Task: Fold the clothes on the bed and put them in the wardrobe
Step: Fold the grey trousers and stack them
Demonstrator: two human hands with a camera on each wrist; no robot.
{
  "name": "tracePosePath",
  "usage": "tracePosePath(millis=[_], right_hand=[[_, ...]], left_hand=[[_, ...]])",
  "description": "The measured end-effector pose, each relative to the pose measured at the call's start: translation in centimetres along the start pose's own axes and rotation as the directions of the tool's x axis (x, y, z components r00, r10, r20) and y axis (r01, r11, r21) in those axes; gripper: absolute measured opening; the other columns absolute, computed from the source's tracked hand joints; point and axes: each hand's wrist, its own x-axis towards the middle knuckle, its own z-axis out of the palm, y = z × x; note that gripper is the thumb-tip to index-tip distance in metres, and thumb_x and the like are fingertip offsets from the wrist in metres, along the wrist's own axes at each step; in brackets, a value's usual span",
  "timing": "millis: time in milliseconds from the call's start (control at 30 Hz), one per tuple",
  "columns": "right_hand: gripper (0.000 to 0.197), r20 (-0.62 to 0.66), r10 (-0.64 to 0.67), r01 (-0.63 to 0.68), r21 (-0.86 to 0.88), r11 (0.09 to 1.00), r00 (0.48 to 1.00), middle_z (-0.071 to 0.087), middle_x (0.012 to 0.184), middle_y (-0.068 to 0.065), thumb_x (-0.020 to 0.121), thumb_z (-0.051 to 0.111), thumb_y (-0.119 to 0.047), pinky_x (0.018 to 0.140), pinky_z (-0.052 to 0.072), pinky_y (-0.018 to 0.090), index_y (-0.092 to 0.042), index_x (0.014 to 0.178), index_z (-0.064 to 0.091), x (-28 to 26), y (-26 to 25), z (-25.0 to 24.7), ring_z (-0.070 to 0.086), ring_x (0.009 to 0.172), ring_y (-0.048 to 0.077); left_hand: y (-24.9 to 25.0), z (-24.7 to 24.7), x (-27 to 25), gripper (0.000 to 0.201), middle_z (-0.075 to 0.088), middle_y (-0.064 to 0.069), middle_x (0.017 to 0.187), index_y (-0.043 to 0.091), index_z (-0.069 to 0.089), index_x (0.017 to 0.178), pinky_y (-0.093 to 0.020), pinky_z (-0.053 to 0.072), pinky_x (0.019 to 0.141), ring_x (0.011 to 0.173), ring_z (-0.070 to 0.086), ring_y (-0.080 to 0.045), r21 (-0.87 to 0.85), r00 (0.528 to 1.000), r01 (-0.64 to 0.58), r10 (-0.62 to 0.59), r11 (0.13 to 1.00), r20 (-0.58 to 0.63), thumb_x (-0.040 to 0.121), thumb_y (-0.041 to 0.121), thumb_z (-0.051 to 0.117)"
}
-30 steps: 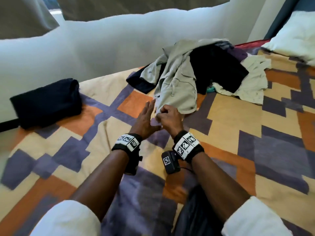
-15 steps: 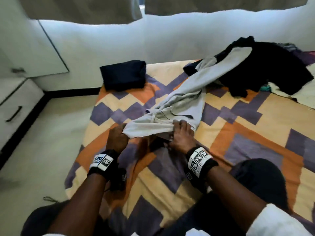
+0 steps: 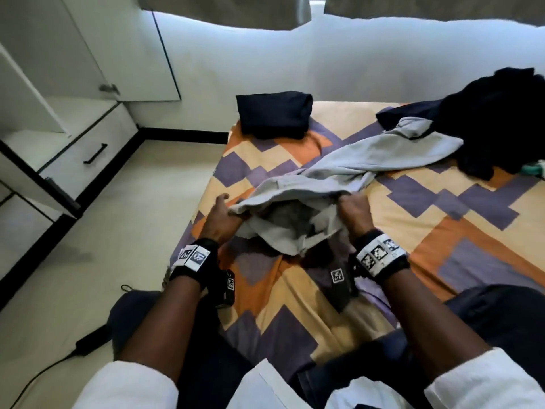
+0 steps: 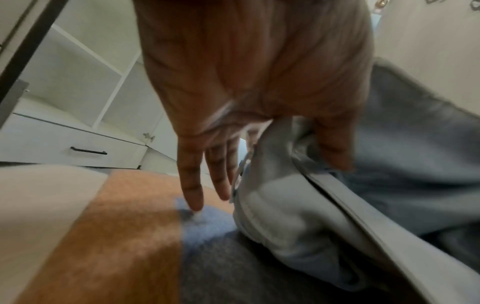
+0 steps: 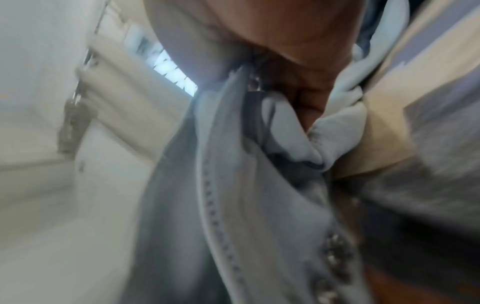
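Note:
A light grey garment [image 3: 339,172] with a zip and studs lies stretched across the patterned bed [image 3: 442,231], its far end still touching the dark clothes pile [image 3: 501,122]. My left hand [image 3: 224,214] holds one side of its open near edge. In the left wrist view the thumb lies over the cloth [image 4: 285,216] and the fingers [image 4: 192,185] point straight down to the bedspread. My right hand [image 3: 352,208] grips the other side, and its fist [image 5: 285,41] is bunched round the fabric [image 5: 233,205]. A folded dark garment [image 3: 274,113] sits at the bed's far corner.
The white wardrobe [image 3: 44,113] stands open at the left, with a bare shelf and a drawer [image 3: 88,154] below. Pale floor lies between it and the bed, with a black cable [image 3: 44,370] across it. My knees press against the bed's near edge.
The grey garment has been dragged out of the pile toward the near edge. My hands have moved apart along its near edge, and the head view has swung left to show the wardrobe.

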Motion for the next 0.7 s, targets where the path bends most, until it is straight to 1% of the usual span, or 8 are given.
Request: tracePosePath(millis=[67, 133, 200, 267, 400, 500, 600, 700], right_hand=[[0.022, 0.154, 0.044, -0.095, 0.337, 0.937, 0.987, 0.071, 0.111, 0.014, 0.081, 0.064, -0.014, 0.091, 0.051, 0.038, -0.005, 0.099, 0.072, -0.2, -2.3, -0.7, 0.065, 0.099, 0.022], [0.027, 0.331, -0.008, -0.154, 0.461, 0.874, 0.944, 0.071, 0.112, 0.013, 0.083, 0.066, -0.019, 0.093, 0.052, 0.04, -0.005, 0.106, 0.071, -0.6, -4.2, -1.4, 0.066, 0.106, 0.027], [0.037, 0.398, -0.071, -0.063, 0.314, 0.947, 0.915, 0.07, 0.109, 0.013, 0.081, 0.069, -0.019, 0.086, 0.054, 0.033, -0.002, 0.114, 0.065, -0.4, -5.3, -2.1, 0.066, 0.101, 0.026], [0.045, 0.41, -0.061, 0.122, -0.125, 0.985, 0.91, 0.063, 0.105, 0.009, 0.076, 0.072, -0.009, 0.075, 0.049, 0.024, -0.004, 0.118, 0.055, 0.4, -5.2, -2.6, 0.059, 0.095, 0.021], [0.045, 0.235, -0.015, 0.174, -0.671, 0.721, 0.972, 0.054, 0.118, 0.018, 0.073, 0.067, -0.008, 0.092, 0.046, 0.037, -0.009, 0.117, 0.056, 1.4, -1.5, -4.3, 0.054, 0.111, 0.035], [0.038, -0.048, -0.027, -0.009, -0.63, 0.776, 0.998, 0.057, 0.115, 0.024, 0.075, 0.066, -0.021, 0.081, 0.046, 0.039, -0.006, 0.11, 0.059, 1.2, 1.2, -5.2, 0.058, 0.104, 0.041], [0.021, 0.166, 0.24, -0.112, -0.55, 0.827, 0.957, 0.071, 0.093, 0.02, 0.077, 0.065, -0.017, 0.067, 0.058, 0.042, -0.004, 0.094, 0.069, 0.2, 2.4, -4.8, 0.069, 0.079, 0.035], [0.015, 0.311, 0.257, -0.148, -0.333, 0.931, 0.915, 0.067, 0.07, 0.01, 0.07, 0.07, -0.004, 0.053, 0.059, 0.037, -0.003, 0.086, 0.071, -0.9, 1.8, -4.3, 0.063, 0.052, 0.014]], left_hand=[[0.5, 0.6, -0.5, 0.099, 0.055, 0.0, 0.134, 0.021, 0.038, 0.144, -0.044, 0.045, 0.104, 0.122, 0.053, -0.02, 0.078, 0.979, 0.003, -0.019, 0.997, 0.203, 0.065, 0.074, 0.063], [0.2, 1.3, 0.0, 0.083, 0.062, 0.005, 0.127, 0.025, 0.054, 0.131, -0.042, 0.048, 0.1, 0.117, 0.058, -0.02, 0.167, 0.976, -0.092, 0.055, 0.982, 0.212, 0.069, 0.08, 0.05], [0.5, 1.3, 0.4, 0.065, 0.069, -0.002, 0.115, 0.022, 0.066, 0.116, -0.035, 0.05, 0.087, 0.105, 0.064, -0.025, 0.22, 0.99, -0.107, 0.083, 0.97, 0.115, 0.077, 0.069, 0.046], [1.2, 0.5, 0.5, 0.033, 0.07, -0.002, 0.104, 0.021, 0.07, 0.104, -0.03, 0.044, 0.076, 0.092, 0.064, -0.023, 0.336, 0.994, -0.066, 0.033, 0.939, 0.102, 0.084, 0.045, 0.06], [1.4, -1.6, -0.6, 0.026, 0.062, -0.009, 0.073, 0.004, 0.064, 0.09, -0.029, 0.046, 0.06, 0.06, 0.059, -0.022, 0.541, 0.94, 0.126, -0.274, 0.832, 0.203, 0.085, 0.029, 0.069], [1.4, -2.0, -1.7, 0.035, 0.061, -0.017, 0.062, -0.003, 0.059, 0.08, -0.028, 0.048, 0.051, 0.051, 0.059, -0.026, 0.387, 0.865, 0.346, -0.45, 0.855, 0.221, 0.084, 0.028, 0.075], [2.9, -2.0, -2.1, 0.024, 0.062, -0.015, 0.054, -0.005, 0.057, 0.076, -0.031, 0.052, 0.045, 0.042, 0.061, -0.024, 0.207, 0.927, 0.33, -0.358, 0.921, 0.111, 0.089, 0.014, 0.063], [4.4, -1.9, -1.7, 0.014, 0.067, -0.015, 0.085, 0.007, 0.054, 0.085, -0.045, 0.06, 0.067, 0.073, 0.069, -0.032, 0.062, 0.975, 0.217, -0.213, 0.974, -0.069, 0.083, 0.019, 0.061]])
